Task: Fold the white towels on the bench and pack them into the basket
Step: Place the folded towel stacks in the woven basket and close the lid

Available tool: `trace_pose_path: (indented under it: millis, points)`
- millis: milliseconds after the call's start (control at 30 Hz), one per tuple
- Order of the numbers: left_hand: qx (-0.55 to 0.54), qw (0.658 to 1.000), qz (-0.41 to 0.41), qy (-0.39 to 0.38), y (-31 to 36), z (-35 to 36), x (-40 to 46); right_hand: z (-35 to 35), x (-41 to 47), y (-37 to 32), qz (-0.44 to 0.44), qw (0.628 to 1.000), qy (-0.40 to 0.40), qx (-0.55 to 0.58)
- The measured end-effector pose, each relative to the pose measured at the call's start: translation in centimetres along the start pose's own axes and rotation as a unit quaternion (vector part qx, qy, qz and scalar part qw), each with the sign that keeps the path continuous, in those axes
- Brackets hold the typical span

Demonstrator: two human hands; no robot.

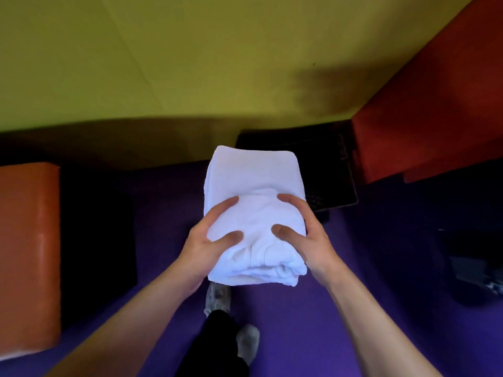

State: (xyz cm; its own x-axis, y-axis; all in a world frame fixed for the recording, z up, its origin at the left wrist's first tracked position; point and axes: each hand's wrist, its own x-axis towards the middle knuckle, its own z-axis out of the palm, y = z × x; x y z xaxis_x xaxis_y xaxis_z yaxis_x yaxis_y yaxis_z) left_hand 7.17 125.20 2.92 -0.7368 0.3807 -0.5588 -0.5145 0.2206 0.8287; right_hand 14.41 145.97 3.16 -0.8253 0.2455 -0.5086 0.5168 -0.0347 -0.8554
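A flat yellow-green wall [168, 58] fills the upper part of the view, smooth and matte, with a soft dark shadow toward its right side. Below it spreads a purple floor [294, 308], even in tone and carpet-like, with open room in the middle and toward the bottom right. On the right, a large red padded block [435, 110] slants down from the corner, its lower edge straight and sharp. At the left edge stands an orange bench [27, 254] with a glossy, leather-like skin and rounded corners; a dark gap lies between it and the purple floor. A black basket [326, 170] sits on the floor by the wall and the red block, its near wall a fine lattice; its inside is too dark to read.

A folded white towel [253, 213] is held in the air in front of the person, above the floor and partly overlapping the basket's left side. It is thick terry cloth, folded into a rounded rectangle, smooth at the far edge and bunched in layers at the near edge. The left hand [204, 248] grips its left side and the right hand [307, 240] its right side, thumbs and forefingers pressed on top, other fingers hidden underneath. Below, a dark trouser leg [217, 346] and two grey shoes [217, 297] stand on the floor.
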Motion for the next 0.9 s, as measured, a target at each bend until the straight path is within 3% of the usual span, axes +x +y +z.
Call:
trace_pose_path:
  millis: [500, 733, 900]
  points:
    - [0.008, 1.000, -0.025, -0.014, -6.2, 15.4, 22.3, -16.9, 18.9, 10.9, 0.026, 0.999, 0.016, 0.031]
    - [-0.031, 0.997, -0.066, 0.008, -13.7, 22.5, 34.2, -24.3, 30.1, 18.3, 0.028, 0.999, -0.009, -0.038]
    - [-0.028, 0.999, -0.036, 0.026, -19.2, 24.8, 38.3, -26.0, 33.6, 22.9, 0.002, 0.998, 0.000, -0.069]
